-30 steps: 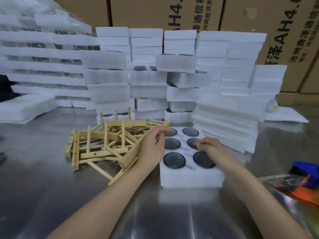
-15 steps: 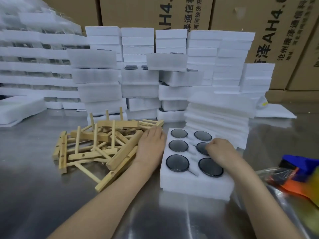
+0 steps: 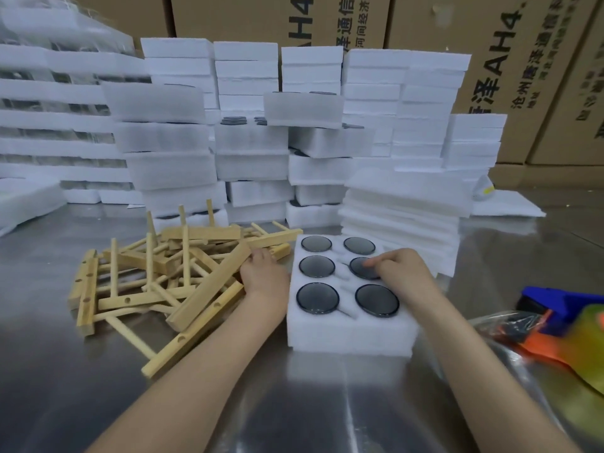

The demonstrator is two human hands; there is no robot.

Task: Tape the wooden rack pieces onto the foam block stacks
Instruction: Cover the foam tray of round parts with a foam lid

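Across the upper left of the frame, white foam block stacks [image 3: 166,138] are standing in rows at the back of a shiny metal table [image 3: 49,371]. In front of them, left of centre, the wooden rack pieces [image 3: 157,276] are lying in a loose, tangled pile, bars and dowels crossing one another.

The left hand [image 3: 264,277] is reaching into the right edge of that pile, with its fingers bending against the end of a long bar. They are mostly hidden behind the back of the hand, so I cannot tell whether they are gripping it.

Just right of this hand, at the centre of the frame, a single foam block [image 3: 349,331] is lying flat, holding six dark round discs [image 3: 317,297] in its sockets. The right hand [image 3: 405,271] is resting on the block's right side, fingers loosely bent and grasping nothing, and its fingertips [image 3: 367,263] are touching the middle right disc [image 3: 358,271].

Behind that, a stack of thin foam sheets [image 3: 402,204] is sitting right of centre. Cardboard boxes [image 3: 510,44] are lining the top of the frame. At the right edge, a blurred blue, orange and green object [image 3: 565,308] is lying on the table.
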